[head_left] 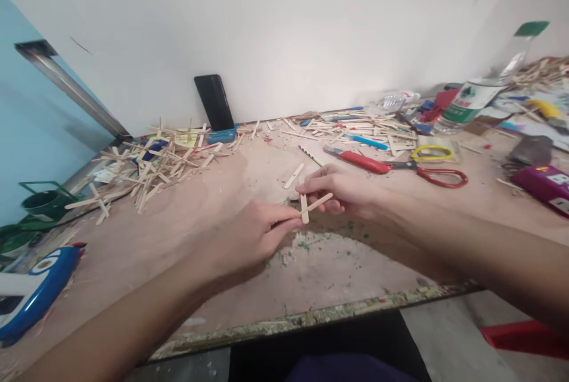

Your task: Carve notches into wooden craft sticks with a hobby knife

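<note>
Two flat wooden craft sticks form a cross between my hands over the middle of the table. My left hand (273, 225) pinches the slanting stick (322, 201) near the crossing, between thumb and finger. Above it, my right hand (333, 186) has its fingers closed on the top end of the upright stick (304, 213); its fingertips partly hide that end. Just beyond the hands lies another craft stick (294, 175) with a dark spot on it. A dark spiral-patterned thin rod (310, 155) rests a little farther back.
A red-handled utility knife (362, 161) and scissors (440, 177) lie to the right, near a plastic bottle (469, 103). Heaped craft sticks (155, 171) cover the back left, below a phone (214, 102) leaning on the wall. A blue-and-white object (42, 287) sits front left.
</note>
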Available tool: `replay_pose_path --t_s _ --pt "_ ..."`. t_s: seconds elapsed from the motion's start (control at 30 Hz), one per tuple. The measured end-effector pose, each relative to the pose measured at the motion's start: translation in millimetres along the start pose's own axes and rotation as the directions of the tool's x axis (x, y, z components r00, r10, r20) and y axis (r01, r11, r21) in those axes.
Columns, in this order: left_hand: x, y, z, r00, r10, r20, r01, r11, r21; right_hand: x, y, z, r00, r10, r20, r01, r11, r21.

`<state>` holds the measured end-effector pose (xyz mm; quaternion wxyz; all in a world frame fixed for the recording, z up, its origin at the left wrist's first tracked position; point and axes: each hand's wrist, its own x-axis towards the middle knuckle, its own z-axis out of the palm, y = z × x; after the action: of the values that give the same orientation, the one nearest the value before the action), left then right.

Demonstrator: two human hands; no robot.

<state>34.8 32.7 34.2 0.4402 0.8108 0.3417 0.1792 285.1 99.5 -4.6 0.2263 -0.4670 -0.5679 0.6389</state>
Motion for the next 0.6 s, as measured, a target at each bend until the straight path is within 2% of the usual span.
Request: replay_pose_path --t_s 0.1,0.13,0.27,0.37,0.47,0.6 --pt "-4 10 5.6 0.980 0.062 0.187 -0.052 0.997 -0.059 11 -4 -20 0.995 -0.032 -0.093 0.023 0.996 -0.091" --pt "-5 12 6.9 0.974 0.057 0.219 -0.040 0.996 -0.081 13 -6 -28 0.992 -0.041 -0.122 0.024 0.991 -0.135" --pt "-6 12 2.5 0.984 -0.095 0.151 0.122 0.977 -0.174 15 -12 -48 0.965 -0.124 -0.229 0.025 0.919 -0.393" --pt "-6 7 -6.8 0.982 -0.144 0.121 0.172 0.948 -0.268 8 -15 -44 0.931 -0.255 -0.261 0.042 0.786 -0.616" --pt "-7 5 -14.1 0.981 -0.152 0.121 0.185 0.921 -0.343 0 -16 -35 0.896 -0.386 -0.221 0.082 0.632 -0.771" --pt "-11 6 -17.0 0.971 -0.183 0.151 0.230 0.885 -0.404 -4 -13 -30 0.887 -0.441 -0.139 0.102 0.479 -0.872"
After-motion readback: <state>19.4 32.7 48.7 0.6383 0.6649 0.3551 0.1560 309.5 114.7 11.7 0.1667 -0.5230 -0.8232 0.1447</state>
